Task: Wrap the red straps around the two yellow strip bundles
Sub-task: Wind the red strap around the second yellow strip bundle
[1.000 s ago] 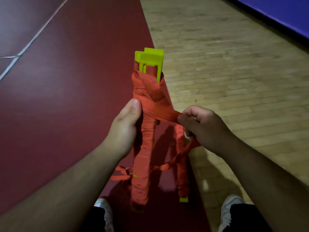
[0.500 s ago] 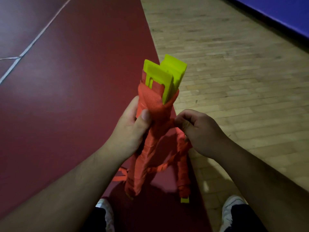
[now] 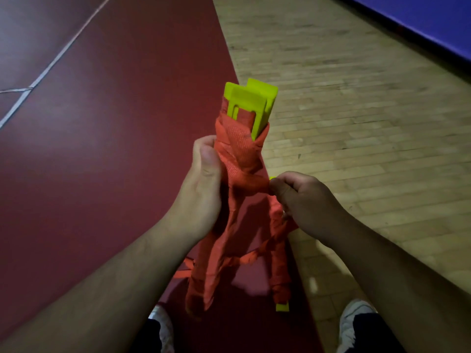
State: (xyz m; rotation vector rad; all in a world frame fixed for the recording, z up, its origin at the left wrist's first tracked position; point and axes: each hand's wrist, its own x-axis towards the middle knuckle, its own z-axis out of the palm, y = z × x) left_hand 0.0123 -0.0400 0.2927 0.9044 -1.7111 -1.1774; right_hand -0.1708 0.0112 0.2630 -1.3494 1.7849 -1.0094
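Gym floor (image 3: 127,123) beneath red straps (image 3: 239,149) swathing yellow strip bundles (image 3: 251,98), left hand (image 3: 204,189) gripping, right hand (image 3: 300,200) pinching strap.

No readable text or labels.

I record the left hand (image 3: 201,184) at centre frame, fingers (image 3: 201,143) curled round the wrapped bundle (image 3: 239,149); the right hand (image 3: 303,202) just beside it pinches the red strap (image 3: 252,180).
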